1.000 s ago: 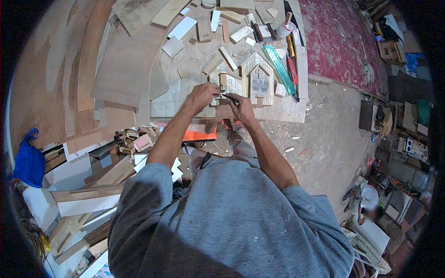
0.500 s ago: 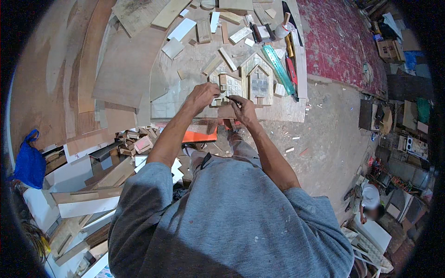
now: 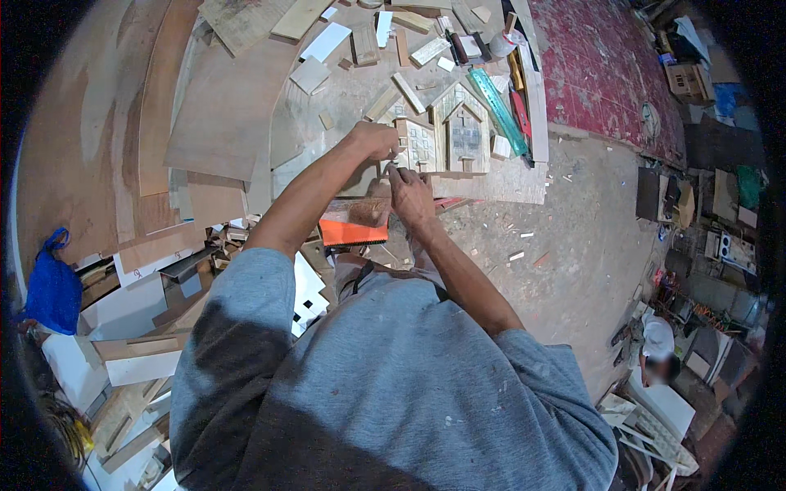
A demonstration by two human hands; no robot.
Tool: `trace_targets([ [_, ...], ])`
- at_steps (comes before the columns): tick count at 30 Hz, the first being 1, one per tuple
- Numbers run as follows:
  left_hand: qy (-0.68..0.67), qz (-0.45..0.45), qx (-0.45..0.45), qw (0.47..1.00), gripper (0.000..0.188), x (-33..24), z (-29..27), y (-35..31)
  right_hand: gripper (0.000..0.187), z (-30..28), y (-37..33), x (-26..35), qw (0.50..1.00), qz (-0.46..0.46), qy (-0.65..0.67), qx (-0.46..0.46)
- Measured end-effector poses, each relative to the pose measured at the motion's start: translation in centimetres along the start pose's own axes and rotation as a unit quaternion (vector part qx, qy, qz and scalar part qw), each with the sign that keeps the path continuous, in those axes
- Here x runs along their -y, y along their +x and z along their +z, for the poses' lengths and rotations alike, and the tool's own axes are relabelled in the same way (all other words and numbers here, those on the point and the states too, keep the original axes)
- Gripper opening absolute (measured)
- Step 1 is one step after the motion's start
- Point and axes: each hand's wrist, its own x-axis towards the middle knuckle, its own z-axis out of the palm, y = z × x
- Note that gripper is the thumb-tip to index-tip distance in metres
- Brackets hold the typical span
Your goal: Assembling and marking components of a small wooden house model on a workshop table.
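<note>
At the front of the wooden workbench [image 3: 508, 188], both my hands are close together over small model houses. My left hand [image 3: 377, 141] is closed, its fingertips bent down at the left side of a wooden house piece with small window squares [image 3: 417, 143]. Just below it, my right hand [image 3: 411, 195] has its fingers drawn together near the piece's lower edge. Whatever lies between the fingertips of either hand is too small or hidden to make out. To the right lies a taller wooden house front with a peaked roof and a cross [image 3: 464, 135].
Right of the houses lie a green ruler [image 3: 501, 110] and a red-handled tool [image 3: 520, 114]. Wood offcuts [image 3: 326, 42] litter the far bench. An orange piece with a dark toothed edge [image 3: 352, 232] sits below the bench edge. Another person [image 3: 657, 340] is at the far right.
My right hand has shifted left and slightly down, turning so that the dark thin thing seen in its fingers is now hidden. My left hand has moved slightly up and right.
</note>
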Motion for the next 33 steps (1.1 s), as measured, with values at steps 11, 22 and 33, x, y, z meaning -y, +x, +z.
trace_targets([
  [11,0.022,-0.035,0.008,0.999,0.036,0.4,0.9,2.6,0.025,0.8,2.4,1.5,0.996,0.063,-0.051,0.033],
  [22,0.01,0.01,-0.01,1.0,0.021,0.2,0.1,2.4,0.029,1.4,3.8,2.7,0.99,0.077,-0.087,0.084],
  [33,0.029,-0.013,-0.032,0.999,0.029,0.8,1.2,2.7,0.031,1.7,4.4,3.0,0.993,0.057,-0.081,0.067],
])
